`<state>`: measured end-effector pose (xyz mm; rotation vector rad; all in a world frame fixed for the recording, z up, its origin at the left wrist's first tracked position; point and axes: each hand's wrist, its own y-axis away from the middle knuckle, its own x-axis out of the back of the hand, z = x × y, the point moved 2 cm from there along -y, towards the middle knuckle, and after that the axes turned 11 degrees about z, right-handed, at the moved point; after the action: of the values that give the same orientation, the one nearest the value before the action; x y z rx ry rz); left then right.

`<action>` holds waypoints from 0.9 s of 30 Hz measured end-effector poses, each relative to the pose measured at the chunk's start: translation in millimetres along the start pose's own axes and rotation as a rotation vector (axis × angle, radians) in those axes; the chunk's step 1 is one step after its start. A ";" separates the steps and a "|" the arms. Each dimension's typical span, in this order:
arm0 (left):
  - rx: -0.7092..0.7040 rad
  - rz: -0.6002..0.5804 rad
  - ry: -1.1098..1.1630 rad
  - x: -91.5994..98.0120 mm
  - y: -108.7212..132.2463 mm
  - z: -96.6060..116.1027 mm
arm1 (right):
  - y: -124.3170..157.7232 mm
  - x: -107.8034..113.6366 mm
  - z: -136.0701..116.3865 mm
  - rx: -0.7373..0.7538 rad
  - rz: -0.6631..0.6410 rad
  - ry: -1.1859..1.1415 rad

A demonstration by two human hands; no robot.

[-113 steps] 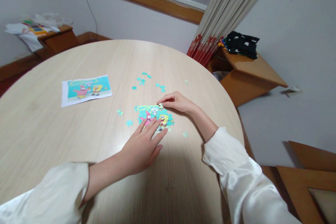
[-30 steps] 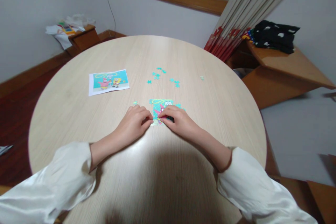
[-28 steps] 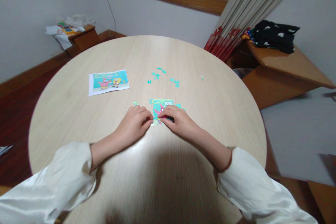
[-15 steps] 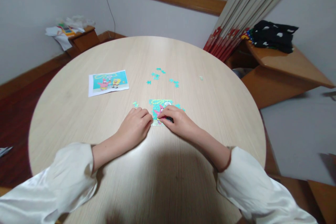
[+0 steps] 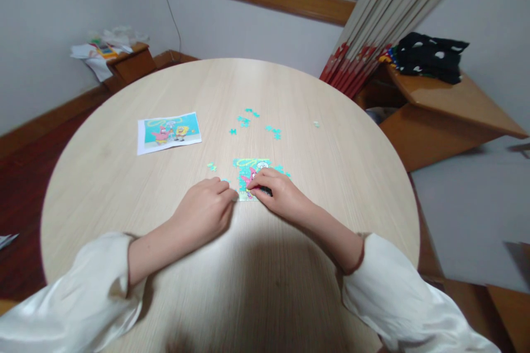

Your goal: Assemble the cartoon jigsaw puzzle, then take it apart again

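Note:
A partly assembled jigsaw puzzle (image 5: 243, 180) with a pink starfish figure lies flat near the middle of the table. My right hand (image 5: 276, 190) reaches over its right side, thumb and fingertips pinched together and touching the pink figure; whatever is between them is hidden. My left hand (image 5: 209, 207) rests at the puzzle's lower left edge with its fingers curled in. A bit of teal shows just beyond its knuckles, and I cannot tell what, if anything, the fingers hold. Loose pale green puzzle pieces (image 5: 212, 166) lie beyond the left hand.
Several teal puzzle pieces (image 5: 244, 121) and another teal group (image 5: 274, 132) are scattered farther back. A printed reference picture (image 5: 169, 132) lies at the left, and one pale piece (image 5: 316, 123) at the right. The round wooden table (image 5: 331, 176) stands near a curtain (image 5: 393, 16).
My left hand has drawn back slightly left and toward me, away from the puzzle's edge. The right hand stays pinched over the pink figure. The view has shifted a little.

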<state>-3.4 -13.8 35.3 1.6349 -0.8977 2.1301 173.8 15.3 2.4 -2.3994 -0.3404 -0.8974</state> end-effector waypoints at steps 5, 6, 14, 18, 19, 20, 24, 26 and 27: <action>0.198 0.102 0.040 6.5 -4.0 -35.0 | -0.3 1.7 -2.1 -0.004 -0.008 -0.002; 0.223 0.096 0.054 6.7 -4.2 -41.2 | -0.4 2.1 -2.5 -0.002 -0.010 -0.002; 0.217 0.013 0.148 -6.9 -4.9 -46.0 | -1.3 1.5 -2.2 0.020 0.001 0.005; 0.232 -0.007 0.248 -15.2 -5.6 -45.5 | -1.3 1.3 -1.7 0.019 0.005 0.002; 0.239 -0.004 0.273 -16.8 -5.4 -46.1 | -1.3 1.4 -1.8 0.016 0.003 0.001; 0.244 0.000 0.297 -18.2 -5.1 -46.6 | -1.3 1.4 -1.9 0.013 0.000 0.001; 0.234 0.033 0.376 -21.5 -4.9 -45.3 | -1.6 1.6 -1.8 0.007 -0.008 0.004; 0.224 0.057 0.399 -21.9 -5.8 -42.9 | -1.6 1.5 -1.3 0.009 -0.007 0.003; 0.223 0.066 0.409 -22.1 -6.4 -41.6 | -1.6 1.5 -1.0 0.012 -0.004 0.002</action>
<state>-24.2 20.6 9.9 1.1969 -0.6115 2.5568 173.7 16.1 4.7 -2.3878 -0.3492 -0.8978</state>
